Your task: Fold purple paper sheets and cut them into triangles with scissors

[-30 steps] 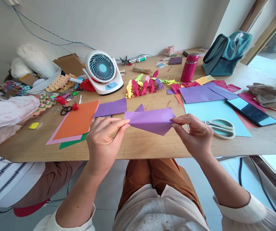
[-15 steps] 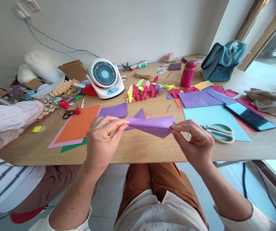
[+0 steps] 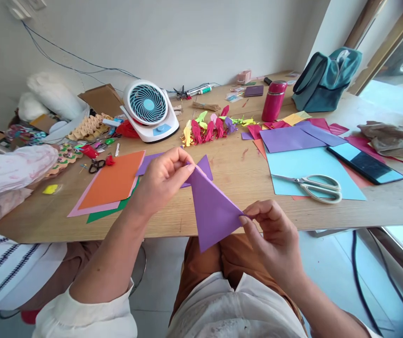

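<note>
A piece of purple paper (image 3: 213, 209), shaped as a triangle with one point hanging down, is held in the air over the table's front edge. My left hand (image 3: 166, 176) pinches its upper left corner between thumb and fingers. At the right corner, lower down, my right hand (image 3: 269, 234) grips it the same way. Behind my left hand lie more purple paper pieces (image 3: 205, 168), partly covered. Beyond my right hand, white-handled scissors (image 3: 319, 187) rest on a light blue sheet (image 3: 294, 169).
Orange paper (image 3: 113, 180) lies on pink and green sheets at left, near a co-worker's sleeve (image 3: 18, 164). Further back stand a small fan (image 3: 148, 110), several folded paper flowers (image 3: 206, 129) and a magenta bottle (image 3: 274, 101). A phone (image 3: 365, 164) and teal bag (image 3: 328, 82) are at right.
The purple paper has turned from a level strip to a slanting triangle facing me. My right hand has come down and slightly left; my left hand has risen slightly and moved right.
</note>
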### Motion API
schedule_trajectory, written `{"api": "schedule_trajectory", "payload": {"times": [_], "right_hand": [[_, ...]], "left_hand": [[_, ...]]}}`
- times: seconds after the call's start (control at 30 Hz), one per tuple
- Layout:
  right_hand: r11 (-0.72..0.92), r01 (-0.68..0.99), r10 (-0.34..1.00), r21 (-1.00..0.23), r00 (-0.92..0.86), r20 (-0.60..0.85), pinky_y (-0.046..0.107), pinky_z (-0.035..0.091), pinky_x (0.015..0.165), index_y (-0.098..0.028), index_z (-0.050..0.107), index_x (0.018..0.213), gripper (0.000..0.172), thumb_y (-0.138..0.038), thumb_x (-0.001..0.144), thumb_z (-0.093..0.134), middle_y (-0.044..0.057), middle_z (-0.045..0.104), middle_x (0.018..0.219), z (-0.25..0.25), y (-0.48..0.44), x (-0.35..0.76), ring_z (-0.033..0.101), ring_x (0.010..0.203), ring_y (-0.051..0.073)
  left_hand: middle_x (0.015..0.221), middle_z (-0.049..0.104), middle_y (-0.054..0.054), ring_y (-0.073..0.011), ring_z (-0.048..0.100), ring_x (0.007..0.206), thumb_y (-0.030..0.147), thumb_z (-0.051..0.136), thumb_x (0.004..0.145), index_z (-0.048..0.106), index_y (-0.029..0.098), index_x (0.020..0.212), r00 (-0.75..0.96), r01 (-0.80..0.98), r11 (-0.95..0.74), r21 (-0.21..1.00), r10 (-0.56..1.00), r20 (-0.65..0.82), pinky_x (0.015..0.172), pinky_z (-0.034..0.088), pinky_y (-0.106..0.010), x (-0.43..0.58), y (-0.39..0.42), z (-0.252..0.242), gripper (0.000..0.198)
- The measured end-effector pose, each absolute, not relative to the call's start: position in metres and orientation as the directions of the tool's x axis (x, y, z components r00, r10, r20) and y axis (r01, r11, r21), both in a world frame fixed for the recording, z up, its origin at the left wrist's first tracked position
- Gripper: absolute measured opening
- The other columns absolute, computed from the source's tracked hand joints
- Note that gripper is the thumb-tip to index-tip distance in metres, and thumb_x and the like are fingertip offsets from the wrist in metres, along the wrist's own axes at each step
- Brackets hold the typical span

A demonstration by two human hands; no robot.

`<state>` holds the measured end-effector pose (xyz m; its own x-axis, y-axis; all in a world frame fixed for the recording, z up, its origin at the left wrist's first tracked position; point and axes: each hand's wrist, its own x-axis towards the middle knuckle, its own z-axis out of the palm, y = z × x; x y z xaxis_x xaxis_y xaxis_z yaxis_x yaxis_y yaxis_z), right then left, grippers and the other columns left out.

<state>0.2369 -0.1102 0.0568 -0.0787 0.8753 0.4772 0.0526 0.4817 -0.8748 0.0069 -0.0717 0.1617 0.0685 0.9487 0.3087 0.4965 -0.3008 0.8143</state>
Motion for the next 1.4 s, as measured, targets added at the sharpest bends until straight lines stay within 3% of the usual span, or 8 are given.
{"api": "schedule_trajectory", "payload": {"times": [0.07, 0.23, 0.47, 0.63, 0.8, 0.87, 1.07, 1.4], "right_hand": [[0.514, 0.170, 0.858, -0.841, -0.079, 0.508, 0.032, 0.048, 0.067, -0.027, 0.056, 0.099, 0.014, -0.015, 0.093, 0.061, 0.000, 0.062, 0.083, 0.047, -0.117, 0.237, 0.061, 0.074, 0.018], [0.560, 0.530, 0.825, -0.637, -0.287, 0.487, 0.038, 0.037, 0.075, -0.026, 0.060, 0.117, 0.025, -0.013, 0.097, 0.052, 0.002, 0.069, 0.089, 0.024, -0.121, 0.242, 0.059, 0.079, 0.020], [0.488, 0.712, 0.869, -0.505, -0.338, 0.362, 0.037, 0.032, 0.077, -0.021, 0.064, 0.125, 0.027, -0.018, 0.100, 0.053, 0.003, 0.068, 0.089, 0.010, -0.114, 0.245, 0.054, 0.081, 0.020], [0.489, 0.745, 0.869, -0.454, -0.374, 0.324, 0.037, 0.031, 0.074, -0.018, 0.064, 0.127, 0.029, -0.021, 0.100, 0.054, 0.005, 0.066, 0.090, 0.010, -0.110, 0.246, 0.052, 0.079, 0.022], [0.504, 0.757, 0.859, -0.415, -0.389, 0.333, 0.037, 0.029, 0.070, -0.016, 0.066, 0.123, 0.026, -0.020, 0.098, 0.058, 0.005, 0.061, 0.085, 0.009, -0.104, 0.247, 0.048, 0.074, 0.021], [0.514, 0.750, 0.853, -0.417, -0.391, 0.346, 0.036, 0.029, 0.069, -0.015, 0.067, 0.121, 0.025, -0.021, 0.097, 0.060, 0.004, 0.060, 0.083, 0.008, -0.102, 0.248, 0.047, 0.073, 0.020], [0.545, 0.722, 0.832, -0.426, -0.402, 0.383, 0.036, 0.029, 0.068, -0.012, 0.066, 0.123, 0.027, -0.019, 0.097, 0.061, 0.005, 0.059, 0.083, 0.004, -0.100, 0.251, 0.047, 0.073, 0.020], [0.526, 0.752, 0.836, -0.397, -0.373, 0.402, 0.037, 0.033, 0.071, -0.017, 0.068, 0.119, 0.025, -0.024, 0.101, 0.054, 0.009, 0.063, 0.092, 0.002, -0.092, 0.263, 0.049, 0.078, 0.022]], "left_hand": [[0.071, 0.065, 0.000, -0.0163, 0.063, 0.063, 0.030, 0.060, 0.089, 0.059, 0.023, 0.086, 0.105, 0.514, -0.279, 0.811, 0.959, 0.264, 0.058, 0.051, -0.029, 0.011, -0.057, 0.148, 0.008], [0.073, 0.061, 0.001, -0.0134, 0.058, 0.063, 0.030, 0.060, 0.088, 0.061, 0.020, 0.084, 0.222, 0.544, -0.244, 0.803, 0.965, 0.142, 0.056, 0.048, -0.025, 0.029, -0.021, 0.101, 0.010], [0.080, 0.071, 0.001, -0.0154, 0.065, 0.077, 0.022, 0.063, 0.088, 0.066, 0.020, 0.089, 0.254, 0.691, -0.245, 0.680, 0.963, 0.089, 0.071, 0.047, -0.027, 0.058, 0.013, 0.053, 0.004], [0.086, 0.072, 0.002, -0.0165, 0.068, 0.085, 0.014, 0.068, 0.087, 0.061, 0.021, 0.100, 0.289, 0.736, -0.337, 0.588, 0.941, 0.177, 0.082, 0.048, -0.031, 0.068, 0.025, 0.030, 0.016], [0.096, 0.066, -0.004, -0.0192, 0.062, 0.094, 0.015, 0.065, 0.092, 0.065, 0.018, 0.094, 0.366, 0.772, -0.485, 0.412, 0.868, 0.336, 0.088, 0.048, -0.035, 0.070, 0.024, 0.014, 0.004], [0.097, 0.064, -0.007, -0.0199, 0.060, 0.096, 0.015, 0.060, 0.095, 0.068, 0.017, 0.094, 0.383, 0.775, -0.525, 0.353, 0.833, 0.399, 0.089, 0.049, -0.036, 0.069, 0.022, 0.011, 0.009], [0.103, 0.069, -0.008, -0.0156, 0.065, 0.097, 0.011, 0.048, 0.100, 0.070, 0.016, 0.111, 0.451, 0.695, -0.590, 0.412, 0.803, 0.388, 0.087, 0.054, -0.030, 0.060, 0.015, 0.010, 0.025], [0.122, 0.066, -0.015, -0.0219, 0.063, 0.114, 0.006, 0.047, 0.098, 0.064, 0.012, 0.128, 0.491, 0.745, -0.592, 0.307, 0.798, 0.349, 0.099, 0.056, -0.041, 0.044, -0.009, 0.011, 0.035]]}}
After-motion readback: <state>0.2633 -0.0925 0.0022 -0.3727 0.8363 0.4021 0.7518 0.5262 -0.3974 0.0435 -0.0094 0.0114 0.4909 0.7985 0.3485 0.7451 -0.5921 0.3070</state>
